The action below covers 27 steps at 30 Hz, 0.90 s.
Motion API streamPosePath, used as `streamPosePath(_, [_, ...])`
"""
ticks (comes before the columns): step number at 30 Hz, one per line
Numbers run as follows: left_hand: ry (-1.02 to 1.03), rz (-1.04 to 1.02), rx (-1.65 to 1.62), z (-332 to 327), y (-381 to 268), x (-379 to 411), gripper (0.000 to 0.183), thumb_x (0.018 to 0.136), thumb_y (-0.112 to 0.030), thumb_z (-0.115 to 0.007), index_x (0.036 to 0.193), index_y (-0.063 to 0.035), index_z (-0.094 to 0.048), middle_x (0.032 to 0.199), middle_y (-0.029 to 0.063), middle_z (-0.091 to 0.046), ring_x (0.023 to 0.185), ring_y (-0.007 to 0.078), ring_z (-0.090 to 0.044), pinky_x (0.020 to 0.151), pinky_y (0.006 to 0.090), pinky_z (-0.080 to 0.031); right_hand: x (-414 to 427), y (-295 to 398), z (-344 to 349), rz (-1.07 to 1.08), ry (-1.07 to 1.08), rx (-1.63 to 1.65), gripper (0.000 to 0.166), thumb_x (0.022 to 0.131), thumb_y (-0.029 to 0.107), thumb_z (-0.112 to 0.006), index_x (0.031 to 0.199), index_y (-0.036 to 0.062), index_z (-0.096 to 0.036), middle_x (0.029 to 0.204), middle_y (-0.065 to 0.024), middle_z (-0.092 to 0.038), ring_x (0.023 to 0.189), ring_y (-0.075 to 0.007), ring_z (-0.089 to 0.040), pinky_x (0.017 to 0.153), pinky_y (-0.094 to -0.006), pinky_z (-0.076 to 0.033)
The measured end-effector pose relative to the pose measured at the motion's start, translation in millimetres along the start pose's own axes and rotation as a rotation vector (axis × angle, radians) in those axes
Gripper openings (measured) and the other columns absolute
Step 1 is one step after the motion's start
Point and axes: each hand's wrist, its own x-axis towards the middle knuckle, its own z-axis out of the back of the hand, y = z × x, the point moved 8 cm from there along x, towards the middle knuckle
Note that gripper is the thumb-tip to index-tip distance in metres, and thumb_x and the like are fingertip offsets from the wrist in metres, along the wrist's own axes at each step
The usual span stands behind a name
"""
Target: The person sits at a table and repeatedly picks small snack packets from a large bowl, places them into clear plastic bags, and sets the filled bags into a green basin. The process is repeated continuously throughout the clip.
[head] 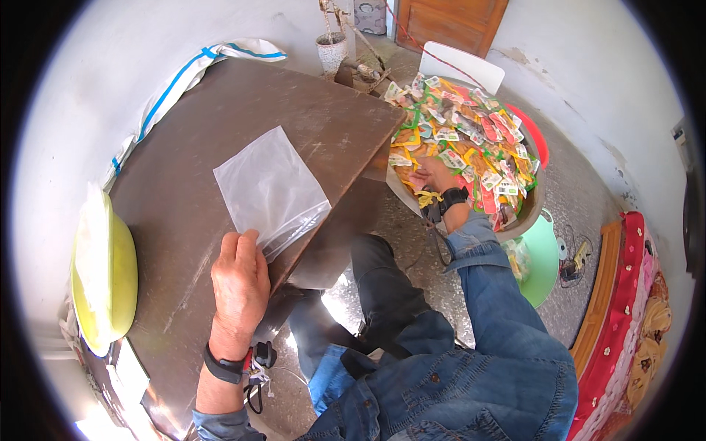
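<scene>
A clear plastic zip-top bag (271,184) lies flat on the brown tabletop (182,220), its closure end near the table's edge. My left hand (240,278) holds the near corner of that bag, with the thumb hidden beneath the fingers. To the right, my right hand (434,175) reaches into a wide basin (536,205) heaped with small sealed food packets (469,138) in several colours. Its fingers are partly curled against the packets at the basin's near left side. Whether they grip one cannot be made out.
A yellow-green plastic basin (122,270) stands at the table's left. A mint-green tub (540,270) holding packets sits below the packet basin, and a red rim (532,132) shows behind. A white chair back (462,65) rises beyond. A power strip (579,256) with cables lies on the floor.
</scene>
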Motion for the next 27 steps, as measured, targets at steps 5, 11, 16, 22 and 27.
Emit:
streamPosePath(5, [0.03, 0.022, 0.001, -1, 3, -2, 0.026, 0.077, 0.009, -0.058, 0.102, 0.0017, -0.058, 0.085, 0.018, -0.054, 0.067, 0.0371, -0.058, 0.058, 0.0421, -0.049, 31, -24, -14, -0.064, -0.135, -0.005, 0.041, 0.081, 0.019, -0.07, 0.115, 0.0029, -0.054, 0.114, -0.0163, -0.054, 0.09, -0.0325, -0.06, 0.074, -0.0488, -0.056])
streamPosePath(11, [0.051, 0.07, 0.017, 0, 3, -3, 0.027, 0.076, 0.01, -0.059, 0.102, 0.0019, -0.058, 0.086, 0.0169, -0.054, 0.066, 0.0348, -0.059, 0.056, 0.0403, -0.05, 79, -34, -16, -0.072, -0.097, -0.085, 0.032, 0.081, 0.014, -0.072, 0.102, -0.0003, -0.053, 0.087, -0.0108, -0.059, 0.075, -0.025, -0.062, 0.063, -0.0416, -0.055])
streamPosePath(16, [0.056, 0.032, -0.028, -5, 1, 5, 0.029, 0.074, 0.009, -0.06, 0.102, 0.002, -0.057, 0.087, 0.0165, -0.054, 0.066, 0.0344, -0.06, 0.056, 0.0403, -0.05, 125, -52, 33, -0.092, -0.27, -0.123, 0.013, 0.082, 0.008, -0.066, 0.09, 0.0076, -0.056, 0.071, -0.0059, -0.057, 0.061, -0.021, -0.058, 0.056, -0.0381, -0.051])
streamPosePath(22, [0.03, 0.054, 0.047, 1, 3, -4, 0.028, 0.074, 0.008, -0.06, 0.101, 0.0007, -0.057, 0.085, 0.0156, -0.053, 0.064, 0.0339, -0.058, 0.056, 0.0408, -0.049, 33, -1, -16, 0.053, -0.18, -0.367, 0.014, 0.086, 0.017, -0.061, 0.093, 0.0052, -0.057, 0.083, -0.0098, -0.063, 0.071, -0.0209, -0.064, 0.055, -0.0322, -0.051])
streamPosePath(27, [0.008, 0.037, 0.137, 2, -1, -1, 0.017, 0.077, 0.001, -0.062, 0.092, -0.0014, -0.055, 0.078, 0.0141, -0.053, 0.063, 0.0337, -0.058, 0.055, 0.0411, -0.048, -43, 53, -6, 0.25, -0.169, -0.292, 0.017, 0.086, 0.016, -0.06, 0.097, 0.0036, -0.058, 0.097, -0.0112, -0.063, 0.079, -0.0225, -0.067, 0.063, -0.0323, -0.057])
